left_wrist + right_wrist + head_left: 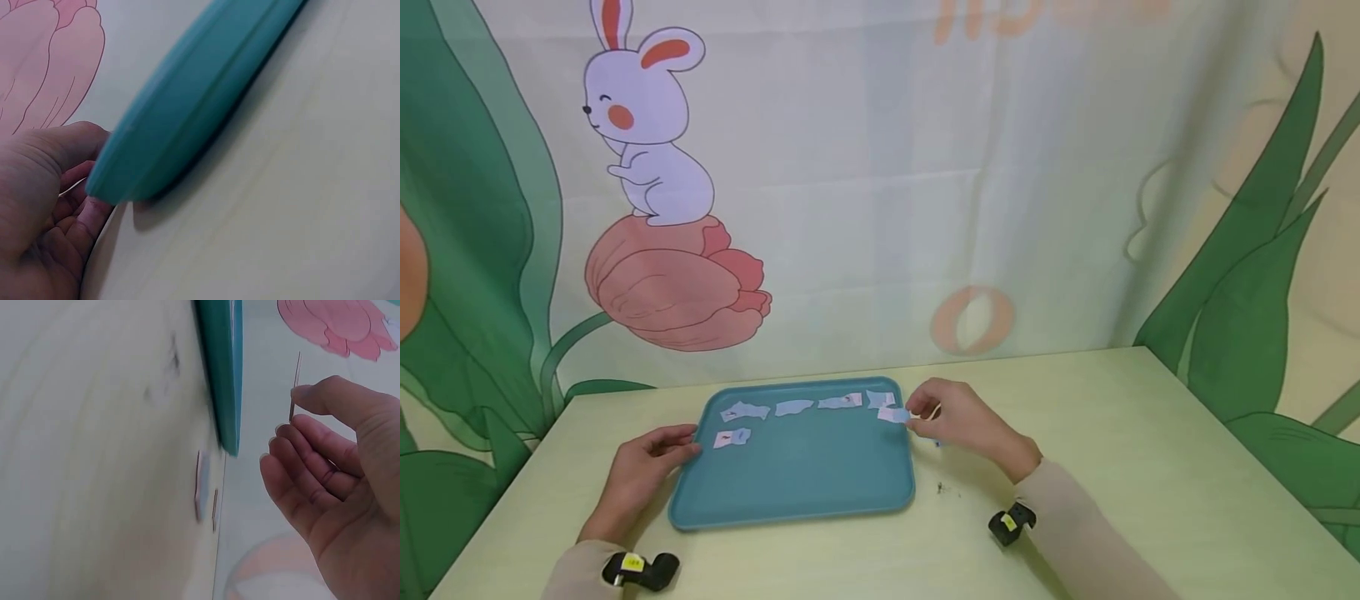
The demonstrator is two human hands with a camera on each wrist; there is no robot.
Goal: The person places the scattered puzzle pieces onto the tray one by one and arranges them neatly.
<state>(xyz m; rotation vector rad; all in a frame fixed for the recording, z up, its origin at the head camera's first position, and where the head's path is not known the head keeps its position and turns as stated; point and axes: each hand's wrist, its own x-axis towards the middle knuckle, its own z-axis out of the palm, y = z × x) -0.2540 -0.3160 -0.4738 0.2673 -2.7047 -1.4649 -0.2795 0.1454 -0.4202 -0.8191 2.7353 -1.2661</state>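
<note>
My left hand [638,471] grips the left rim of a teal tray [790,496], thumb at the rim and fingers beneath it in the left wrist view. Over the tray's right back corner, my right hand [958,417] pinches a small torn paper piece [892,414] between thumb and index finger. Edge-on, this paper shows as a thin line [296,378] in the right wrist view. Several torn paper pieces [793,407] in pale blue and pink lie in a row along the tray's back. Another piece [732,438] sits below the row at left.
Two more small paper pieces [202,484] lie on the table beyond the tray, seen in the right wrist view. Dark specks [942,487] mark the pale tabletop [1075,417] right of the tray. A printed curtain [850,183] with a rabbit hangs behind.
</note>
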